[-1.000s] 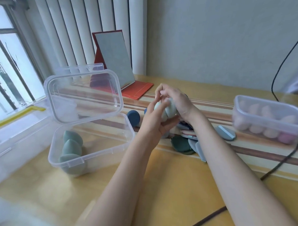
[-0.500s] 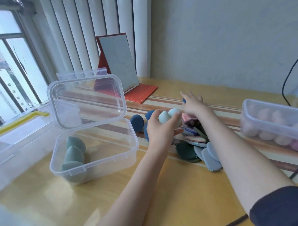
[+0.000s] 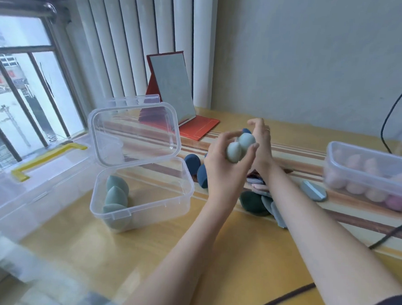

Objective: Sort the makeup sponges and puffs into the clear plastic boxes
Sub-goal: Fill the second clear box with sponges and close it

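Bare tabletop [image 3: 237,263] between open box [image 3: 148,196] and puff pile [image 3: 262,200]; raised lid [image 3: 134,131] behind the box.

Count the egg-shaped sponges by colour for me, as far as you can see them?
Pale green, in the left hand: 2
Green, in the open box: 3
Dark blue, on the table: 3 showing, one barely visible behind the hands
Pink, in the right box: too blurred to count
Total countable: 8

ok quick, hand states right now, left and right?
Left hand: closed on two pale green sponges.
Right hand: raised behind the left hand, fingers loosely extended; holding anything cannot be told.
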Available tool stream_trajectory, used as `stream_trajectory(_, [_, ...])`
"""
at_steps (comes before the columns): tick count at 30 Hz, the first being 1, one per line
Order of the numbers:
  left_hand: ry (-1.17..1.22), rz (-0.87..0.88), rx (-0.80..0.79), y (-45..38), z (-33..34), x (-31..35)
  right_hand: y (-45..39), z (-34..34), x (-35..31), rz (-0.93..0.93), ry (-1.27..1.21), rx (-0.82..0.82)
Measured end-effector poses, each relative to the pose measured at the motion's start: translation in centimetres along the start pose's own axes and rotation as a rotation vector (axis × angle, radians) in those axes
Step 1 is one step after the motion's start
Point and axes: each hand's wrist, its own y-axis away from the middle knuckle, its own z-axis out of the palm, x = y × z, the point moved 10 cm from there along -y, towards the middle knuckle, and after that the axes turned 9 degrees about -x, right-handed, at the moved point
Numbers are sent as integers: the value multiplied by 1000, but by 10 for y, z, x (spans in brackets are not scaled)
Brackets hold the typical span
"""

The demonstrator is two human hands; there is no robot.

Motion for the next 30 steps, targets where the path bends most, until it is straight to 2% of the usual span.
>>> stream_trajectory(2, [-43,146,74,8,-15,26,23,11,-12,51,-473,-64])
stream_trajectory(6, [-19,222,240,11,-78,54,57,32,-68,-79,-609,-261])
stream_trajectory(8, [-84,210,238,2,-117,66,69,50,-96,-133,-622,-377])
stream_trajectory(10, [-211,161,218,-9,-156,70,79,75,-118,-137,-523,-510])
stream_trajectory(13, [-366,82,270,-10,-215,60,99,126,-131,-99,-136,-755])
stream_trajectory(15, [-377,26,289,-2,-238,45,113,157,-131,-119,54,-849])
stream_trajectory(19, [-372,-117,221,13,-239,-1,123,188,-132,-188,246,-850])
stream_trajectory(22, [-396,-152,220,13,-238,-17,112,191,-124,-216,356,-719])
stream_trajectory(25, [-487,-83,163,9,-229,-7,112,191,-122,-216,366,-658])
stream_trajectory(30, [-450,-86,132,10,-227,-12,115,195,-127,-231,276,-688])
